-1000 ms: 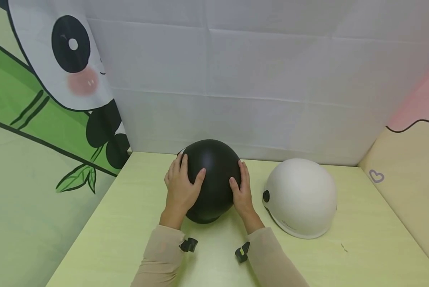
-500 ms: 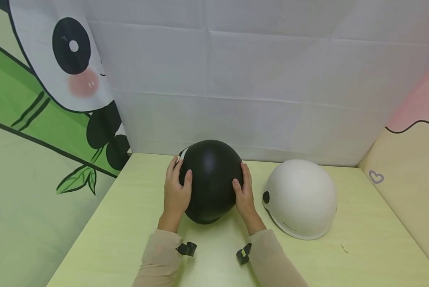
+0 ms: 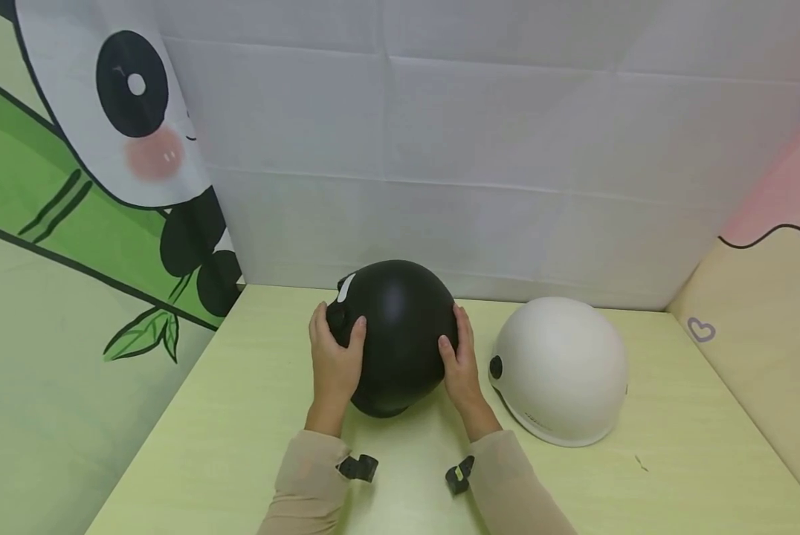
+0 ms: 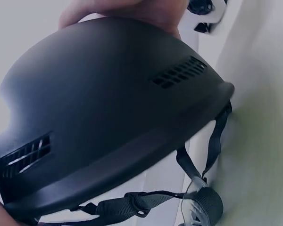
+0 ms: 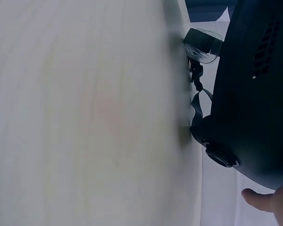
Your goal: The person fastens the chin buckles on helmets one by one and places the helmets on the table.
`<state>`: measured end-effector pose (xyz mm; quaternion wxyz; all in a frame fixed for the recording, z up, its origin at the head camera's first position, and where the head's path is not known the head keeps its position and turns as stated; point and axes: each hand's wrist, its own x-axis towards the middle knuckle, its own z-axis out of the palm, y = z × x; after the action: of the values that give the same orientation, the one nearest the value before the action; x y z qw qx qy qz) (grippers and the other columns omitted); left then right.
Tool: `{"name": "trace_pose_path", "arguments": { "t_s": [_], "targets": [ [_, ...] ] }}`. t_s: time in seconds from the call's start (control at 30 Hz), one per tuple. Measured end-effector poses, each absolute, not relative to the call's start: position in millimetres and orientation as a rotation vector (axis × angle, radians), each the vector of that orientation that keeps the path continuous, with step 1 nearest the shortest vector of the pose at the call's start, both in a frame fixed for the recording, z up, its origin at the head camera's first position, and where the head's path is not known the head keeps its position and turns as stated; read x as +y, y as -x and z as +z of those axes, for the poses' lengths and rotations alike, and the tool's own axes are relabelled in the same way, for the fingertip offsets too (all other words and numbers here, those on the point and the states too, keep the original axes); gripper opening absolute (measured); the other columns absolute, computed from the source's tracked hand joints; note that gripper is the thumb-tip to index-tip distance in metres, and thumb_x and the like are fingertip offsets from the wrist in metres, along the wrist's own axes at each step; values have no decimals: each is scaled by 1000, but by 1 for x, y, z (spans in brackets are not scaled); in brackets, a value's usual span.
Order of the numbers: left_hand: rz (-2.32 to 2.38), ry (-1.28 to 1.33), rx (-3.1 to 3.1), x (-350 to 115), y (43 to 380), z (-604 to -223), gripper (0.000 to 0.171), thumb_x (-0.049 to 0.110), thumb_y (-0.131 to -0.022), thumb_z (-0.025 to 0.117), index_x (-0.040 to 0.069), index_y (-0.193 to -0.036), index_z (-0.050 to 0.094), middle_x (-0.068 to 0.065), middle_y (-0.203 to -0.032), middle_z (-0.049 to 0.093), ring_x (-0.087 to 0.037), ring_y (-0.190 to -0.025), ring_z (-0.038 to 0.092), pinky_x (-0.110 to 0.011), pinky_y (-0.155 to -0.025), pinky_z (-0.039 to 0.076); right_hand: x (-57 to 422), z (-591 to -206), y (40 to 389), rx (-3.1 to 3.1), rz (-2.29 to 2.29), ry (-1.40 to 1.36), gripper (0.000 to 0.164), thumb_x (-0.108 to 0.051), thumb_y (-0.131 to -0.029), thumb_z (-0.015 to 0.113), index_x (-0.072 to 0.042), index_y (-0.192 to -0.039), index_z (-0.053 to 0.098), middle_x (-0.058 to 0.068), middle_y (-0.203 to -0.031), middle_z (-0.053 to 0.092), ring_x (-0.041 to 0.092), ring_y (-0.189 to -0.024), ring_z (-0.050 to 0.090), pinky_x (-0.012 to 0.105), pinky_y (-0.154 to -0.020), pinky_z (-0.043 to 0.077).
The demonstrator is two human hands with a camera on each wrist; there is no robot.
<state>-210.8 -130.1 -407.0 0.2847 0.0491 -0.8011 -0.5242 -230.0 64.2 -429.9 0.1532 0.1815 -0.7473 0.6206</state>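
A black helmet is held between both hands over the table. The left hand grips its left side, thumb on the near face and fingers round the edge by a round black knob. On the opposite side, the right hand holds the shell with thumb and fingers spread. A white patch shows at the helmet's upper left. In the left wrist view, slotted vents mark the shell, and a black chin strap with a padded cup hangs beneath it. The helmet's inside is hidden.
A white helmet rests dome up on the light yellow table, to the right of the black one. Behind the table hangs a white cloth. Printed panels stand at both sides.
The black helmet has turned and shifted slightly right, bringing its white patch and side knob into view. The left hand has moved lower along its side. The white helmet has stayed in place.
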Motion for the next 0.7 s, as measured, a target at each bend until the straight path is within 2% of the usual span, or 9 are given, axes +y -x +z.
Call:
{"name": "trace_pose_path", "arguments": {
  "t_s": [0.17,0.27,0.43,0.7],
  "targets": [
    [-1507,-171,-2128,-129,211,-407,82,43,-92,63,-2,-150,26,-22,-145,31,-37,-131,35,-55,-106,29,67,-416,221,-2163,1745,-558,55,-1,-99,42,11,-148,21,30,-155,11,45,-142,9,63,-109,10],
    [-1544,-155,-2121,-128,210,-406,81,42,-91,65,1,-150,28,-21,-144,32,-36,-130,37,-55,-105,29,72,-431,230,-2157,1709,-583,56,-5,-101,42,7,-151,20,25,-157,11,40,-144,9,62,-110,10],
    [-1564,-99,-2101,-127,211,-405,80,41,-89,68,3,-148,31,-19,-142,33,-33,-127,38,-54,-104,31,79,-453,244,-2146,1626,-631,59,-21,-103,42,-2,-154,20,20,-159,11,34,-145,9,61,-110,10],
    [-1571,-77,-2059,-127,213,-407,80,39,-87,70,2,-147,32,-20,-139,34,-34,-125,40,-54,-104,31,86,-440,246,-2134,1569,-685,65,-29,-101,47,0,-153,21,18,-159,11,34,-145,8,63,-109,11]
  ]
}}
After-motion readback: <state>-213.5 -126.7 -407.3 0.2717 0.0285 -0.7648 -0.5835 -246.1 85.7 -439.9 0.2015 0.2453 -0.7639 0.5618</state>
